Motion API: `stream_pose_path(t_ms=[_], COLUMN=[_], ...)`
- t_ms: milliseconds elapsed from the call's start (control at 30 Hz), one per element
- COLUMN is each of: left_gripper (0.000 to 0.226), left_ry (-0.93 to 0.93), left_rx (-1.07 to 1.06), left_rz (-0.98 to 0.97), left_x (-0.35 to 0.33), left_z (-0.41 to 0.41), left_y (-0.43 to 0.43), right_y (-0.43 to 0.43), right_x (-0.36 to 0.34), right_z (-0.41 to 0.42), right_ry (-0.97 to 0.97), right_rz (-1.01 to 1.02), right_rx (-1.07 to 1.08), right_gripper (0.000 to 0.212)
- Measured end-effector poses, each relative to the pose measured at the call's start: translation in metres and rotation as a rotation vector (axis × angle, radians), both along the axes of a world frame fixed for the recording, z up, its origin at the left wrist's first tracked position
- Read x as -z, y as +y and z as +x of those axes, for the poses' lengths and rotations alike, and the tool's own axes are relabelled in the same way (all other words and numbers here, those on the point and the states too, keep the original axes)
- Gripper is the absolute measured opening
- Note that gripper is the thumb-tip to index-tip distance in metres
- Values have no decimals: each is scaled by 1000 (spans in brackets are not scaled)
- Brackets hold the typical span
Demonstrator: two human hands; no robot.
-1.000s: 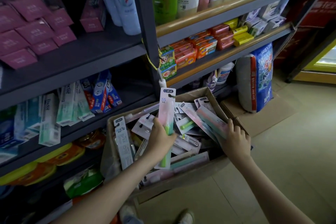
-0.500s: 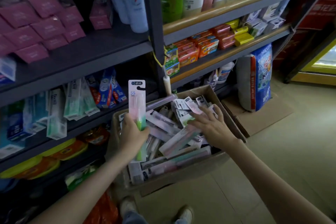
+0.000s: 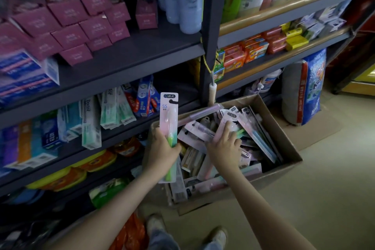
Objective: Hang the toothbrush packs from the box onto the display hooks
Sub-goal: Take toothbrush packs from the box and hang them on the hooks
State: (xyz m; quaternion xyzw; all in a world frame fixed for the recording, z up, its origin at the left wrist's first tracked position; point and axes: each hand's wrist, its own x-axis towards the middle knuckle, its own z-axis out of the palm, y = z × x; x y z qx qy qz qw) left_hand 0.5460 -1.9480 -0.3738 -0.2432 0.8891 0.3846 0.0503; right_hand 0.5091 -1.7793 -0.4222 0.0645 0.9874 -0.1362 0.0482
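Left hand: centre of frame, fingers curled round the lower half of one toothbrush pack, which is held upright with the hang-hole card uppermost, just left of the box. Right hand: right of centre, inside the cardboard box, fingers spread and lightly bent over the loose packs. Whether it has one pinched cannot be told. Box: on the floor against the shelving, heaped with packs lying crosswise. Toothpaste cartons: shelf at left of frame. Display hooks: none made out in view. Step in hand, by judgement: gathering packs, one secured, a second sought. Next move calls for a firm pinch on a single pack, lifting it clear of the tangle, then locating a hook and threading the card's hole over it.
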Motion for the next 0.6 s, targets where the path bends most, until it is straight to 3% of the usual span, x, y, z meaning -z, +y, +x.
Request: stream_pose_path(t_ms=[200,400,600], left_gripper=[52,44,46], left_ry=[-10,45,269], left_rx=[67,129,204], left_rz=[15,36,37], left_x=[-9,-34,-93], left_z=[-2,-3,-3], left_y=[-14,-24,-23], right_y=[-14,-16,-34], right_x=[4,-27,-102], right_z=[-1,3,10], right_ry=[41,250,483], right_rz=[-171,-817,-870], right_rx=[148,338,87], right_gripper=[91,93,86])
